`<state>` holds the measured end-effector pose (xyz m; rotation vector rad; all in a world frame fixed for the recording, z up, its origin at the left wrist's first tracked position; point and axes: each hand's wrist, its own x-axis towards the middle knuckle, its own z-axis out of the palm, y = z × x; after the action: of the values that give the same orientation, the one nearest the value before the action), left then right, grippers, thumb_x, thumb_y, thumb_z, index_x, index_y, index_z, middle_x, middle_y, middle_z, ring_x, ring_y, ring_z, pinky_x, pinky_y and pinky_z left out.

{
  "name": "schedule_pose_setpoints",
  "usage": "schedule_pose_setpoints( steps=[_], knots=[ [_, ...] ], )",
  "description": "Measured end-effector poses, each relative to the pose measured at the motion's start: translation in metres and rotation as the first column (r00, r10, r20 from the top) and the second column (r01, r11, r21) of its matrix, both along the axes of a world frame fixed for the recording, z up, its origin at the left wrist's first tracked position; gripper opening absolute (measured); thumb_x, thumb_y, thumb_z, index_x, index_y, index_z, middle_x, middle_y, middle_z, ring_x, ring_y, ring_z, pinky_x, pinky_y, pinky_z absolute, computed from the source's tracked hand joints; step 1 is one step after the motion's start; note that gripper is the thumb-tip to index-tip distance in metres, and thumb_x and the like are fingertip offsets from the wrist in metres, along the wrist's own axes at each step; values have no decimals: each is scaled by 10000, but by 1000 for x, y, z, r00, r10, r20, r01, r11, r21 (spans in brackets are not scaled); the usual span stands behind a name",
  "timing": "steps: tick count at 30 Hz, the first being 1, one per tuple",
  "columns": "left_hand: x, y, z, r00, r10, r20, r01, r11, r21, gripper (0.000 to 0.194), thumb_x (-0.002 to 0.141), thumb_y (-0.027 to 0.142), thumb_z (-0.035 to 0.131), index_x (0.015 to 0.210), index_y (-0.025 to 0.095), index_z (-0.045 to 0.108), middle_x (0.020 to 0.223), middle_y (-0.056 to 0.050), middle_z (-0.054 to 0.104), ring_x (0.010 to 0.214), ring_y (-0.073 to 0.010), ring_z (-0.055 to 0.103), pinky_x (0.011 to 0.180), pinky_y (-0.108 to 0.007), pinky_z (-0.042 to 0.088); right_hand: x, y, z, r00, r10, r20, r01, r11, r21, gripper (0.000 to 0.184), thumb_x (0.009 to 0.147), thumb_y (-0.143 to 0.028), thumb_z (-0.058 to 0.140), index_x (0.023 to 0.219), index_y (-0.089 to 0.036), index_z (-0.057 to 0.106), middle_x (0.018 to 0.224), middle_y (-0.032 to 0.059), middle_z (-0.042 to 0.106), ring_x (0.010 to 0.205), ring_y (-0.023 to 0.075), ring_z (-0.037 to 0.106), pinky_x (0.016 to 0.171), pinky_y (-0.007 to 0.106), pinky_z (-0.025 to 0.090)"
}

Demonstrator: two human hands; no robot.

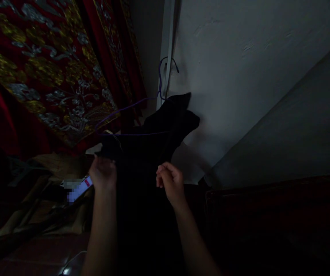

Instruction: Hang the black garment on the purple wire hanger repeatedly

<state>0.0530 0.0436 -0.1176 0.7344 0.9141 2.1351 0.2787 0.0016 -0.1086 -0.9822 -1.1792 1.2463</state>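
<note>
A dark garment (142,153), nearly black in the dim light, hangs partly off a thin purple wire hanger (159,82). The hanger's left arm is bare, and the cloth bunches toward its right side. At the garment's left edge is my left hand (104,173), fingers curled in and closed on the cloth. My right hand (170,180) is closed at the right edge, thumb pressed over bent fingers, gripping the dark fabric. Where exactly the cloth passes between the fingers is hard to see. Its lower part drops between my forearms into shadow.
Red cloth with gold and silver embroidery (53,73) hangs at upper left. The hanger's hook sits at a pale vertical strip (167,42) beside a white wall (225,76). A lit phone (80,188) rests at left near a wooden frame (80,220). Dark furniture (268,207) stands right.
</note>
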Motion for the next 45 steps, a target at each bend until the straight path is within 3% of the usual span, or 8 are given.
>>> schedule_pose_setpoints(
  steps=[6, 10, 16, 20, 23, 28, 37, 45],
  knots=[
    [60, -32, -29, 891, -183, 415, 285, 937, -200, 184, 822, 342, 738, 891, 178, 690, 873, -16, 750, 875, -151, 708, 820, -264, 530, 33, -13, -38, 981, -158, 109, 164, 986, -43, 360, 873, -532, 606, 703, -216, 572, 556, -16, 538, 536, 146, 524, 552, 275, 434],
    [90, -44, -2, 933, -321, 165, 338, 937, -91, 244, 805, 406, 795, 897, 199, 702, 957, -22, 736, 940, -172, 689, 856, -275, 527, 47, -15, -39, 919, -259, 297, 220, 963, 159, 254, 834, -408, 705, 998, -223, 651, 1028, 62, 681, 996, 227, 639, 904, 357, 505],
    [127, -68, 12, 831, -332, -447, 278, 943, -184, 238, 897, 437, 706, 898, 203, 753, 1131, -94, 682, 1119, -259, 639, 1005, -382, 501, 27, -13, -18, 960, 108, 258, -154, 974, 167, 409, 871, -293, 636, 1279, -266, 610, 1279, 64, 669, 1225, 242, 604, 1097, 388, 439],
    [114, -66, 13, 668, -307, -678, 266, 949, -168, 233, 927, 369, 681, 1128, 262, 725, 1288, -94, 641, 1275, -278, 565, 1128, -433, 419, 34, -3, -10, 977, 61, 205, -65, 998, 14, 209, 808, -350, 575, 896, -247, 733, 932, 46, 730, 953, 259, 659, 879, 374, 527],
    [98, -62, 5, 492, -519, -699, 494, 828, -267, 371, 974, 397, 598, 1319, 267, 642, 1225, -92, 715, 1177, -269, 655, 993, -396, 539, 56, 8, 5, 950, 220, 224, -181, 967, -182, 121, 688, -331, 620, 696, -228, 684, 661, 8, 627, 653, 196, 568, 580, 287, 456],
    [78, -57, -9, 82, -566, -820, 515, 729, -451, 202, 951, 376, 619, 908, 244, 766, 827, -40, 753, 802, -229, 704, 759, -310, 558, 95, 47, 63, 729, 447, 519, -462, 880, -109, 166, 688, -246, 563, 528, -204, 561, 534, -25, 507, 514, 124, 430, 477, 238, 294],
    [62, -53, 38, 148, -486, -861, 460, 805, -375, 200, 964, 386, 616, 991, 221, 726, 909, -44, 715, 830, -212, 679, 774, -319, 545, 80, 104, 113, 872, 22, 490, -276, 847, 454, 166, 792, -221, 582, 834, -187, 739, 783, -1, 680, 734, 150, 598, 687, 256, 424],
    [63, -45, -20, -31, -617, -786, 412, 709, -572, 256, 916, 158, 582, 1120, 231, 718, 998, -57, 758, 888, -212, 726, 810, -315, 551, 89, 149, 68, 908, -101, 407, -18, 960, 278, 471, 896, -530, 490, 977, -146, 751, 625, -13, 575, 621, 150, 533, 581, 251, 389]
  ],
)
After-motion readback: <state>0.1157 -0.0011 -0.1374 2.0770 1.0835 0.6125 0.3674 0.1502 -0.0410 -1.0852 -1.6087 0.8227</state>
